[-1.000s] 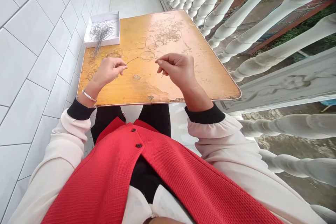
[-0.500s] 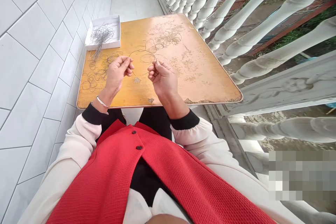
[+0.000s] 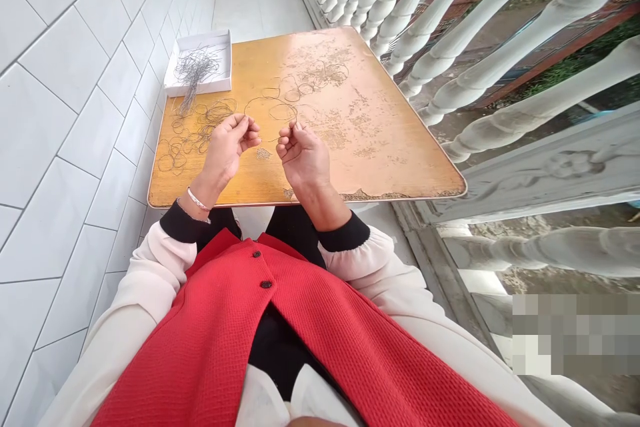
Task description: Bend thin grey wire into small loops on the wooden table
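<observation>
One table (image 3: 390, 147), one white box (image 3: 200, 89), one left hand (image 3: 227, 147), one right hand (image 3: 300, 157), wire rings (image 3: 200, 127) beyond counting.

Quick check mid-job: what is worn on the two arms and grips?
Both arms wear loose cream sleeves, the left sleeve and right sleeve, each ending in a black cuff. A thin silver bangle circles the left wrist. The left grip and right grip are bare, no gloves.
</observation>
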Demonstrator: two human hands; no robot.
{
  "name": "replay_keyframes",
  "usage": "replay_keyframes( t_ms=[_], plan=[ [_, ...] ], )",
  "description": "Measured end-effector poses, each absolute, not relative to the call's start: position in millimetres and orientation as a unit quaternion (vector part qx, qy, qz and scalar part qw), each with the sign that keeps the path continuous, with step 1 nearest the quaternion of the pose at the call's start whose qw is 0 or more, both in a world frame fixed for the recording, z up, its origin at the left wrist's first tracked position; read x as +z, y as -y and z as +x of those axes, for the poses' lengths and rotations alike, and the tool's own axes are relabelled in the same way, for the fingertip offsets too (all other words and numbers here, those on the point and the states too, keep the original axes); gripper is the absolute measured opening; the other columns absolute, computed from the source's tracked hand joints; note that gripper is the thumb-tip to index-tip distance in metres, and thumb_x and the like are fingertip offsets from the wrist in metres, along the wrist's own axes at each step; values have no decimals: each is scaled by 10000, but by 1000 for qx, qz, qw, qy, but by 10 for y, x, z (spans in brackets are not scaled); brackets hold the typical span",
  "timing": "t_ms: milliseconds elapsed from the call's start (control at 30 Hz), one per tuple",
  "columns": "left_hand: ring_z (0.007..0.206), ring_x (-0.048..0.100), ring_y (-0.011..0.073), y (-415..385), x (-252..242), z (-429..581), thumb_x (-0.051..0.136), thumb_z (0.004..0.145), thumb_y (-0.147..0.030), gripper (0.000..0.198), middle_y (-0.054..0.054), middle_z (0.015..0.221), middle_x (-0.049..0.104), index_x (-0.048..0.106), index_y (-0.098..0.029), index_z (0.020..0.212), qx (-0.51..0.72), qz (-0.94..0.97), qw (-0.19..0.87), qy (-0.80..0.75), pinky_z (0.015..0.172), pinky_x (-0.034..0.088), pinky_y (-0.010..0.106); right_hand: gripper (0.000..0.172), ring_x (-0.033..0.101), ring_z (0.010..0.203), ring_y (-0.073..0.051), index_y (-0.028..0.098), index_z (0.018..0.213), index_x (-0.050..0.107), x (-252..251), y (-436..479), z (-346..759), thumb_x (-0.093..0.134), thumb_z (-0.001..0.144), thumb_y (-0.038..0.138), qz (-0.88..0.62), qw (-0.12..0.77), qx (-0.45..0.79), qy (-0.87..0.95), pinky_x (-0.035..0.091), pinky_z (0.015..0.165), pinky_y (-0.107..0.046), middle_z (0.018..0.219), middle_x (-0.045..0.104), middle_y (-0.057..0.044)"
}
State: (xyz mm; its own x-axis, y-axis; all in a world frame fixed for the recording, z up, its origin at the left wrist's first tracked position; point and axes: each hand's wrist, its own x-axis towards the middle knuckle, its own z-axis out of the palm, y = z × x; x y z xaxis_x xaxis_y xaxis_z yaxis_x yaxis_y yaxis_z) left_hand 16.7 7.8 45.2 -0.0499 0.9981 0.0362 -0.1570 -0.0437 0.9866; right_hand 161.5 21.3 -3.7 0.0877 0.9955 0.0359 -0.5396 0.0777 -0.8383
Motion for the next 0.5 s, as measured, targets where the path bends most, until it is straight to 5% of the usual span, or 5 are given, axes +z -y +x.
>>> replay_keyframes(
  t_ms=[500],
  plan=[
    [829, 701, 65, -127, 275, 290, 453, 1040, -209, 248, 25, 869, 682, 574, -172, 827, 592, 385, 552, -442, 859, 581, 204, 346, 595, 682, -135, 270, 738, 515, -139, -405, 1629, 638, 902, 548, -311, 634, 572, 417, 545, 620, -272, 721, 584, 15]
  ],
)
